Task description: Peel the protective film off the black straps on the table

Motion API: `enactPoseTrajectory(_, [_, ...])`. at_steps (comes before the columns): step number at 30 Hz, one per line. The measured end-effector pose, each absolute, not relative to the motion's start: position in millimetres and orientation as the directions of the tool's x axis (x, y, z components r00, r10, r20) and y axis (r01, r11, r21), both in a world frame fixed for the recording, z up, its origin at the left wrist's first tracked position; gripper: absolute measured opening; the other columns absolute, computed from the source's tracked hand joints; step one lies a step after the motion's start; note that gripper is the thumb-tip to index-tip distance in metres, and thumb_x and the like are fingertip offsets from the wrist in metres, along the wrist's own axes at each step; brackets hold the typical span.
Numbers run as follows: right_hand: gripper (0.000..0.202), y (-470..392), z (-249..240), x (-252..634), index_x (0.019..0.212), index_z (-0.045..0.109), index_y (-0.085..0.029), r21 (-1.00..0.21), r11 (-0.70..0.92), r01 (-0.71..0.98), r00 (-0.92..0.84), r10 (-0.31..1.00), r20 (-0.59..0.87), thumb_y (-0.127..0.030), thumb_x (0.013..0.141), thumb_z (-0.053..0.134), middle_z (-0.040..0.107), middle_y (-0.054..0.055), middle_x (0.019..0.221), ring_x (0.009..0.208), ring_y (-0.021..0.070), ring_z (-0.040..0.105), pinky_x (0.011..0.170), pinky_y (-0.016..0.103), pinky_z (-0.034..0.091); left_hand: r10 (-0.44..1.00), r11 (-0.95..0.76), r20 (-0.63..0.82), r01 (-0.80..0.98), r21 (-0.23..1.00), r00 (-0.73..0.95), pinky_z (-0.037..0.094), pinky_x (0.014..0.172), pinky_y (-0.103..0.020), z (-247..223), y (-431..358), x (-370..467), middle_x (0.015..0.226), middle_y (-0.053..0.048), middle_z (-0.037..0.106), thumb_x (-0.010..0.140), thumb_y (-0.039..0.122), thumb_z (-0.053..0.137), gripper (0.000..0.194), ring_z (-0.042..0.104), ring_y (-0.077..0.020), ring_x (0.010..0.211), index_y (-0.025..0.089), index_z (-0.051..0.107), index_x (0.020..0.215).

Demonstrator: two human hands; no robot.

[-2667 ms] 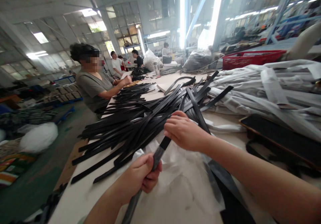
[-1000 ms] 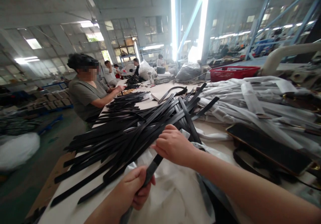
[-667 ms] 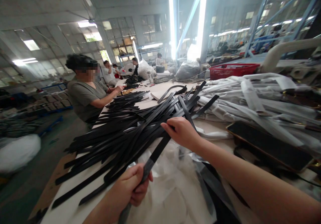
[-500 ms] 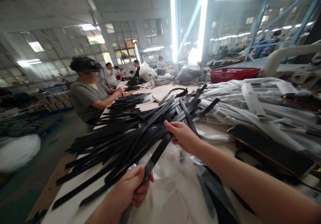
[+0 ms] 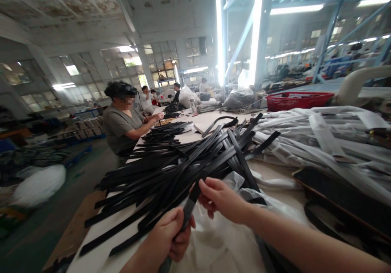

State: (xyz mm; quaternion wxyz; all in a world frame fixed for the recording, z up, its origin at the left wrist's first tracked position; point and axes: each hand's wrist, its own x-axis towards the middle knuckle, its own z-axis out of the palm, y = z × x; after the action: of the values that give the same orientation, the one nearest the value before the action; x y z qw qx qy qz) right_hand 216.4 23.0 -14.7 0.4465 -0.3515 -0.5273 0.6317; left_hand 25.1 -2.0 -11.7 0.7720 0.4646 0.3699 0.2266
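Observation:
A black strap [image 5: 192, 201] runs between my two hands, slanting up and away from me. My left hand [image 5: 172, 232] is closed round its nearer part, thumb on top. My right hand [image 5: 218, 195] pinches the strap a short way farther along, close to the left one. Just beyond lies a big loose pile of black straps [image 5: 171, 163], many ends pointing left toward the table edge. Clear plastic sheeting [image 5: 210, 232] is spread beneath my hands. The strap's near end passes below my left hand and out of view.
On the right, white-wrapped strips [image 5: 293, 138] are heaped beside a dark flat board [image 5: 345, 195]. Behind them stands a red basket [image 5: 299, 101]. A co-worker in a grey shirt [image 5: 119, 122] works at the table's left side. A filled plastic bag [image 5: 240, 99] sits farther back.
My right hand has come down toward my left hand along the strap, so the stretch between them is shorter. The camera view has turned a little left and upward.

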Motion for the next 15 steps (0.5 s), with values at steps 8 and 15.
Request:
enactPoseTrajectory(8, [0.057,10.3,-20.0,205.5,0.064,0.052,-0.014,-0.988,0.120,-0.093,-0.453,0.879,0.149,-0.069,0.079,0.052,0.050,-0.002,0.057,0.042,0.0054,0.045,0.040,0.017,0.044,0.717,0.467,-0.335,-0.064,0.882,0.611,0.011,0.037,-0.017,-18.5,-2.4,28.4,0.048,0.010,0.033,0.069,0.073,0.060,0.054,0.017,-0.0026,0.037,0.021,0.048,0.079])
enactPoseTrajectory(15, [0.047,8.1,-15.2,206.4,0.079,0.060,-0.014,-0.968,0.036,-0.247,-0.538,0.826,0.168,-0.060,0.075,0.064,0.053,-0.002,0.061,0.048,0.0060,0.049,0.047,0.019,0.052,0.743,0.443,-0.326,-0.065,0.894,0.585,0.011,0.035,-0.017,-23.9,-4.0,27.2,0.048,0.010,0.033,0.071,0.072,0.057,0.053,0.017,-0.0026,0.036,0.020,0.049,0.078])
